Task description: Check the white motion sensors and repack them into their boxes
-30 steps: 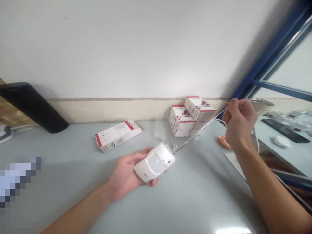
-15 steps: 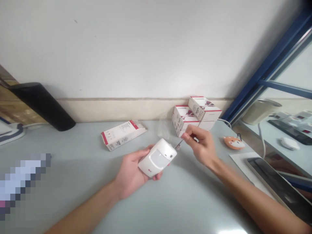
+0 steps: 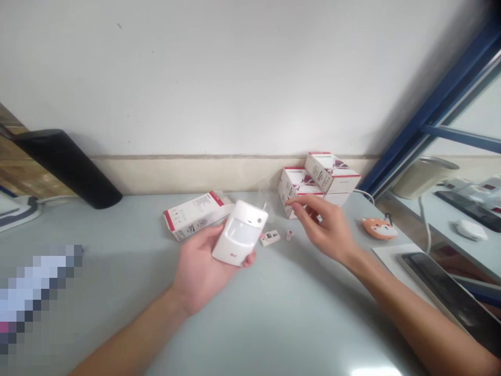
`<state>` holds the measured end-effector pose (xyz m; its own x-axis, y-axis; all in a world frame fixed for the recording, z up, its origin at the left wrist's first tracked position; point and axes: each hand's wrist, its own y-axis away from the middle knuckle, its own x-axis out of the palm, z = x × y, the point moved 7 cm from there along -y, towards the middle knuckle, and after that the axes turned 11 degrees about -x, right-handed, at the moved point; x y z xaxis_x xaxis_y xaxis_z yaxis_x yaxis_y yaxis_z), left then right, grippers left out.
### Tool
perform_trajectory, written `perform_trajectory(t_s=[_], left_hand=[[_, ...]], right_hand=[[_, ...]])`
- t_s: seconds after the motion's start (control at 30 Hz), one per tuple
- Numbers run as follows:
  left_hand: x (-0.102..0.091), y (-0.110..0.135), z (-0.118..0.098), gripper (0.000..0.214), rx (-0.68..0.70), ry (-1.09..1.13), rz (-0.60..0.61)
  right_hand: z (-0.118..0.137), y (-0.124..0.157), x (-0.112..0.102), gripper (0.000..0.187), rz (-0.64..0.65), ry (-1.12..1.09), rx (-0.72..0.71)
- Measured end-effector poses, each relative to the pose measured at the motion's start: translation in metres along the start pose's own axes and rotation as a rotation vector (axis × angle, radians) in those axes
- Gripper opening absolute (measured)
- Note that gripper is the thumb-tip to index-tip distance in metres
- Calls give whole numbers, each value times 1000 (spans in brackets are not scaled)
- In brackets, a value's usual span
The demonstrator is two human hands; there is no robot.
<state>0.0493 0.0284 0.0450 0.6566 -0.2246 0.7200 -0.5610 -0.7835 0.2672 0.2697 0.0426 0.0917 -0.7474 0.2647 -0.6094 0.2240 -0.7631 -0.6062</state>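
My left hand (image 3: pixel 203 263) is wrapped round a white motion sensor (image 3: pixel 238 235), held tilted with its curved window facing up. A thin antenna (image 3: pixel 265 205) sticks out from the sensor's top right. To the right, my right hand (image 3: pixel 323 224) hovers apart from the sensor, its index finger and thumb extended with nothing seen between them. Its other fingers are curled and partly hidden. On the table between the hands lie a small white bracket-like part (image 3: pixel 270 237) and a tiny packet or piece (image 3: pixel 289 235), too small to name.
An opened white-and-red box (image 3: pixel 195 214) lies behind my left hand. Stacked boxes (image 3: pixel 332 172) stand by the wall, next to clear plastic (image 3: pixel 266 193). On the right are an orange animal-faced case (image 3: pixel 379 228) and a dark device (image 3: pixel 442 292). A black cylinder (image 3: pixel 74 169) leans at left.
My right hand has let go of the antenna and moved slightly up and away. My left hand has shifted the sensor left and up, turning it more upright. The small parts on the table now show.
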Motion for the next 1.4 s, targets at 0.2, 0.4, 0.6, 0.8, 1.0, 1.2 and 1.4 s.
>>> perform_trajectory(t_s=[0.2,0.4,0.6,0.8,1.0,1.2,1.4], left_hand=[[-7,4,-22,31,132,-34,-35],[-10,1,-19,32,140,-106,-25],[-18,-2,-23,25,183,-43,-106],[-16,1,-32,26,255,-79,-136],[-17,5,-37,31,299,-100,-180],[-17,2,-25,27,166,-106,-120],[-5,4,-13,38,16,-236,23]], right_hand=[[14,9,22,22,159,152,-190],[18,12,45,32,201,277,-182],[-6,2,65,34,233,263,61],[6,1,40,30,45,126,-26],[-17,0,-23,23,-422,-417,178],[-44,-3,-20,14,-501,-869,399],[-38,0,-19,16,-481,-843,417]])
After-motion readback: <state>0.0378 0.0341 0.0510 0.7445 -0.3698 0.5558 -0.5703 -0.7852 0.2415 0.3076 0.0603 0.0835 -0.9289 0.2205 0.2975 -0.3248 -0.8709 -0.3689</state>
